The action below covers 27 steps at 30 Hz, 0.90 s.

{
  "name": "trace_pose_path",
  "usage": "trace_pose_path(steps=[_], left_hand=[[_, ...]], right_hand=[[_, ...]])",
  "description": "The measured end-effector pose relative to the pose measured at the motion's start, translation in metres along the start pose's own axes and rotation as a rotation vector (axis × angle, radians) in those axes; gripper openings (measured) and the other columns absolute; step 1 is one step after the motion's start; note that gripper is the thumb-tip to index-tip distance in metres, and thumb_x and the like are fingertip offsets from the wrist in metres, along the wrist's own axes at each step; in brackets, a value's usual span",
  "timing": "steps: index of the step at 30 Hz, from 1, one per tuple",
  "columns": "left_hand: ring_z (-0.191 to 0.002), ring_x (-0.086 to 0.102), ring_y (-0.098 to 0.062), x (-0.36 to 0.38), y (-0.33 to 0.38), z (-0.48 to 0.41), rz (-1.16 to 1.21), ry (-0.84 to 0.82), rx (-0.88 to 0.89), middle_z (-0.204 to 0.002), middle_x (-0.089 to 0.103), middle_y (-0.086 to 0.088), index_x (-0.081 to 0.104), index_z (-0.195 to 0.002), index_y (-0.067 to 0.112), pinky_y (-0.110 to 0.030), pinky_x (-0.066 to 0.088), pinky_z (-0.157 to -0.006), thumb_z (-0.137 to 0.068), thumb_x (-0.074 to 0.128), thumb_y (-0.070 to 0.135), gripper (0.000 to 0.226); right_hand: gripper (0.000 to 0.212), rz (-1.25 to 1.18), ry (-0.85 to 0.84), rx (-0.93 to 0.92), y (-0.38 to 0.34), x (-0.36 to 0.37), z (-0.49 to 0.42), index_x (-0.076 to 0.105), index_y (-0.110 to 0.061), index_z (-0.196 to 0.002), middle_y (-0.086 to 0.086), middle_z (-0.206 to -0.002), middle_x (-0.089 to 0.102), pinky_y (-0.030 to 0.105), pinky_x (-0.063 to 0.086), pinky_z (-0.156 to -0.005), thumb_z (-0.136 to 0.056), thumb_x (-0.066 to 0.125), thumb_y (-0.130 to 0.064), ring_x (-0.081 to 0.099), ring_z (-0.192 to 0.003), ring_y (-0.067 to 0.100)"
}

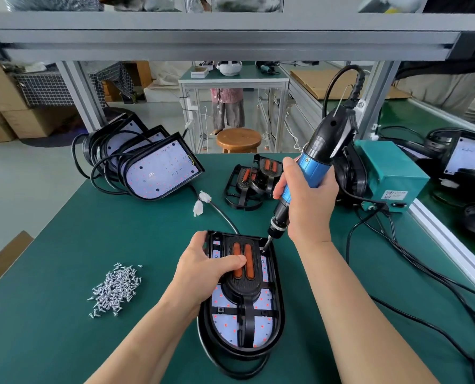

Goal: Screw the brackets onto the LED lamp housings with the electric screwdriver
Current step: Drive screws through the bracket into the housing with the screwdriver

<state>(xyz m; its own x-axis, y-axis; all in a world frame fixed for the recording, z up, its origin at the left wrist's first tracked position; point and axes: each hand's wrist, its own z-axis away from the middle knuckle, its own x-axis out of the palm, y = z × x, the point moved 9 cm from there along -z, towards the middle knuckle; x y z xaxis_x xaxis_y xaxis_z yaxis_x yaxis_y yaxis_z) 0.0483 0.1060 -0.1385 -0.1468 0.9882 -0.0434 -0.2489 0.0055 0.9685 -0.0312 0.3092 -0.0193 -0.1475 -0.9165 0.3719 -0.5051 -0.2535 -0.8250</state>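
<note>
Black D-shaped LED lamp housing (279,300) lay lengthwise on the green table mat (92,231), rounded end nearest. The left hand (203,270) gripped its edge, thumb across the orange-striped black bracket (241,286). The right hand (308,200) clasped the tilted blue-and-black electric screwdriver (313,164), its bit pointing down at the bracket's far right corner.

The single view sits at the person's head, above the near edge of the green bench (64,245), and looks forward and steeply down. Both forearms run up from the bottom edge, and the lamp housing (278,311) lies close below at centre frame. The wide lens bows the overhead rail (230,42) and takes in a stool (239,138) well beyond the bench.
</note>
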Motion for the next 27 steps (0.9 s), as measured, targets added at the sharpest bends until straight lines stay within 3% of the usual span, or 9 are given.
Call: trace_pose_path(steps=[5, 12, 20, 24, 27], left_hand=[[-0.082, 0.076, -0.024, 0.000, -0.003, -0.002, 0.027, 0.002, 0.010, -0.090, 0.078, -0.001, 0.063, -0.107, 0.020, -0.031, 0.060, -0.068, -0.071, 0.085, 0.006, 0.045], [-0.082, 0.076, -0.028, 0.003, -0.005, 0.000, 0.059, -0.002, -0.008, -0.090, 0.078, -0.006, 0.062, -0.105, 0.017, -0.040, 0.062, -0.074, -0.054, 0.085, 0.018, 0.055], [-0.086, 0.075, -0.033, 0.009, 0.000, -0.002, 0.038, -0.042, -0.026, -0.094, 0.077, -0.010, 0.062, -0.107, 0.013, -0.042, 0.063, -0.077, -0.055, 0.085, 0.015, 0.056], [-0.086, 0.076, -0.028, 0.007, -0.001, -0.001, 0.019, -0.046, -0.029, -0.095, 0.077, -0.009, 0.063, -0.108, 0.012, -0.033, 0.061, -0.070, -0.065, 0.086, 0.008, 0.049], [-0.086, 0.076, -0.027, 0.009, -0.002, -0.002, 0.010, -0.060, -0.036, -0.095, 0.078, -0.008, 0.063, -0.110, 0.012, -0.033, 0.061, -0.072, -0.066, 0.085, 0.008, 0.049]], right_hand=[[0.016, -0.005, -0.041, 0.042, 0.006, 0.009, -0.001, 0.052, -0.016, -0.083, 0.002, -0.051, 0.051, 0.029, 0.045, -0.052, -0.085, 0.068, -0.016, 0.047, -0.044, 0.019], [0.017, -0.029, -0.121, 0.095, 0.008, 0.013, 0.005, 0.057, -0.012, -0.097, 0.006, -0.054, 0.053, 0.023, 0.047, -0.056, -0.085, 0.069, -0.016, 0.049, -0.048, 0.019], [0.027, -0.134, -0.055, 0.077, -0.014, -0.014, 0.014, 0.057, -0.010, -0.101, 0.004, -0.057, 0.052, 0.024, 0.046, -0.056, -0.082, 0.072, -0.021, 0.050, -0.051, 0.018], [0.020, -0.136, -0.046, 0.056, -0.020, -0.017, 0.020, 0.056, -0.011, -0.098, 0.003, -0.058, 0.053, 0.024, 0.046, -0.058, -0.084, 0.070, -0.015, 0.050, -0.052, 0.019], [0.016, -0.107, 0.088, 0.014, -0.023, -0.027, 0.026, 0.059, -0.012, -0.100, 0.000, -0.058, 0.055, 0.025, 0.047, -0.057, -0.087, 0.068, -0.010, 0.051, -0.050, 0.018]])
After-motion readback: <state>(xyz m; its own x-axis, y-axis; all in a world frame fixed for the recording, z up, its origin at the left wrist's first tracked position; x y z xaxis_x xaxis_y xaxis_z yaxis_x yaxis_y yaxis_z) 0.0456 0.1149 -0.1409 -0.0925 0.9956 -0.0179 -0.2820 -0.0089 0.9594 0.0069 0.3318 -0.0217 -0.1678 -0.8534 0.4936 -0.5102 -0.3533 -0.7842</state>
